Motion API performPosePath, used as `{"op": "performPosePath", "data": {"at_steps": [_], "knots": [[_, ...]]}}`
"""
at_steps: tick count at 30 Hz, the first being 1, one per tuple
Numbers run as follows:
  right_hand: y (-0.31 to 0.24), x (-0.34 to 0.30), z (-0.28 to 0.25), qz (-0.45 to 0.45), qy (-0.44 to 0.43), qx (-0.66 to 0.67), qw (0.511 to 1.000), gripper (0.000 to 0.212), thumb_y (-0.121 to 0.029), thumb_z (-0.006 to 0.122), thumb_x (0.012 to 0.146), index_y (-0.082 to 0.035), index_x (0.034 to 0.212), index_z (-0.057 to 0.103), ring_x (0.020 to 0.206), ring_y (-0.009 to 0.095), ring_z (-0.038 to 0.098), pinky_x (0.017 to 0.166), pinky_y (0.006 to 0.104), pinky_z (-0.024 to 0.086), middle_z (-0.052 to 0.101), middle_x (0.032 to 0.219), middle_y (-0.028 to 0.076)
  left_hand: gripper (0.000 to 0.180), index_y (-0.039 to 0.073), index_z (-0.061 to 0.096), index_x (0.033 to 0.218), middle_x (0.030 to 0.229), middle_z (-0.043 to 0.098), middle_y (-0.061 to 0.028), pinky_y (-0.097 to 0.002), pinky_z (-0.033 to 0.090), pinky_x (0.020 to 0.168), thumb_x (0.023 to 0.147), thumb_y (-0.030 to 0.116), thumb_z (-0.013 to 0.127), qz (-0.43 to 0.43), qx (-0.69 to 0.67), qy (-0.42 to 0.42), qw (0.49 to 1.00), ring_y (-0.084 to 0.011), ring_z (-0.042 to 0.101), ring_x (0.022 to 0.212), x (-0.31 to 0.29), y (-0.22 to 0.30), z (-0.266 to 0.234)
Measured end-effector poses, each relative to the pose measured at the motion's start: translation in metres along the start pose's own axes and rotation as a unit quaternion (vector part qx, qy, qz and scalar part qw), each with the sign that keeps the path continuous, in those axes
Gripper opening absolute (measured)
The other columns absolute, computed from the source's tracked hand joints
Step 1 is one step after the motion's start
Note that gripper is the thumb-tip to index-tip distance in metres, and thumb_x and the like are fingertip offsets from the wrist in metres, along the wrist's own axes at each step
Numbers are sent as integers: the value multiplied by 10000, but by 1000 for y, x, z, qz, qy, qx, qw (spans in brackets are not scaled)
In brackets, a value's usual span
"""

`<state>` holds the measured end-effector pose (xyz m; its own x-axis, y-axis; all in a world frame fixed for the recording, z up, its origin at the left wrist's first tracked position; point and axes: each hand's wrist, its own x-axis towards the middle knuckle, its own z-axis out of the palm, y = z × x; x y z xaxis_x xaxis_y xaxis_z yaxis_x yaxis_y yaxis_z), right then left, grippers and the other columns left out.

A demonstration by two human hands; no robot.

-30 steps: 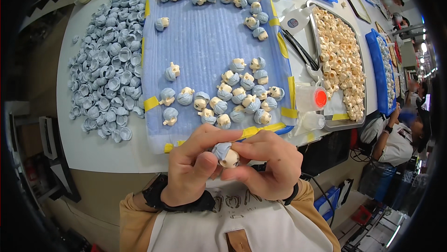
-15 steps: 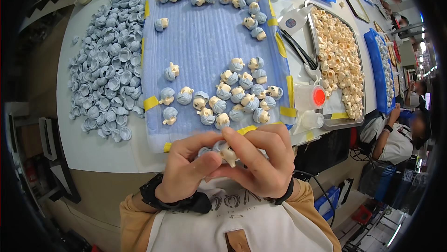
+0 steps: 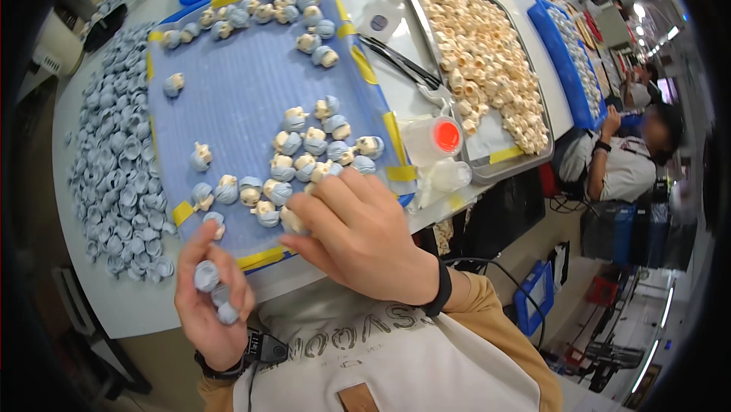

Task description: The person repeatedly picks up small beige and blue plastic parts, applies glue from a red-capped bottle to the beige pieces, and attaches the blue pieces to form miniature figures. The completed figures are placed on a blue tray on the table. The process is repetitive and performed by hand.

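My right hand [image 3: 365,233] reaches over the front of a cloth-lined blue tray [image 3: 228,77] with its fingers pinched on a small doll head [image 3: 293,220], cream with blue hair. The fingers partly hide that head, which is down among the others. Several more such doll heads [image 3: 314,140] lie in the tray's near half and along its far edge. Just off the tray's front left corner, my left hand [image 3: 199,313] is palm up, its fingers curled around a few pale blue hair caps [image 3: 206,276].
Left of the tray spreads a heap of loose blue hair caps [image 3: 114,145]. A metal tray [image 3: 545,142] of cream head pieces [image 3: 480,54] stands to the right. Between them lie black tweezers [image 3: 403,62], a white bottle [image 3: 383,17] and a plastic cup with a red-orange disc [image 3: 446,136]. A co-worker [image 3: 628,164] sits farther right.
My hands have parted from around a doll head at the tray's front edge. The right carried the head onto the tray; the left moved down-left with hair caps. My view has shifted rightward.
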<state>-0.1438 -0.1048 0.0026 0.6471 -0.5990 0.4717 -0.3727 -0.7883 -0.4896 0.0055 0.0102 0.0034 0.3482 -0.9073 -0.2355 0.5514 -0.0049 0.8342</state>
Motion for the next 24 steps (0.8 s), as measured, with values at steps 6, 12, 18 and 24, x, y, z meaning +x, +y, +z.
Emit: {"op": "performPosePath", "data": {"at_steps": [6, 12, 18, 24], "knots": [[-1, -3, 1, 35, 48, 147, 987, 394, -166, 734, 650, -28, 977, 563, 623, 201, 468, 542, 313, 359, 476, 718, 52, 546, -26, 428, 1114, 751, 456, -51, -185, 313, 361, 914, 481, 401, 13, 1, -52, 999, -57, 389, 454, 1, 2, -8], [-7, -8, -14, 60, 1, 207, 977, 456, -196, 782, 611, -19, 997, 616, 650, 202, 530, 560, 297, 404, 578, 726, 68, 495, -24, 439, 1077, 614, 499, -58, -195, 305, 399, 917, 445, 429, -50, 37, -132, 989, -61, 388, 452, 0, 5, -7], [-5, 3, -7, 89, -17, 13, 996, 468, -170, 785, 589, -34, 1002, 612, 763, 226, 518, 622, 324, 401, 549, 849, 68, 266, 2, 532, 920, 593, 462, -92, -247, 330, 384, 921, 259, 461, -90, -36, -327, 940, -129, 395, 420, -4, 42, -10], [-13, -1, -24, 113, -10, -10, 993, 474, -169, 760, 641, -36, 1064, 593, 943, 256, 499, 697, 338, 416, 515, 1062, 95, 145, 56, 618, 963, 666, 554, -115, -200, 323, 359, 840, 76, 544, 69, -242, -492, 834, -117, 458, 428, -5, 72, 37]]}}
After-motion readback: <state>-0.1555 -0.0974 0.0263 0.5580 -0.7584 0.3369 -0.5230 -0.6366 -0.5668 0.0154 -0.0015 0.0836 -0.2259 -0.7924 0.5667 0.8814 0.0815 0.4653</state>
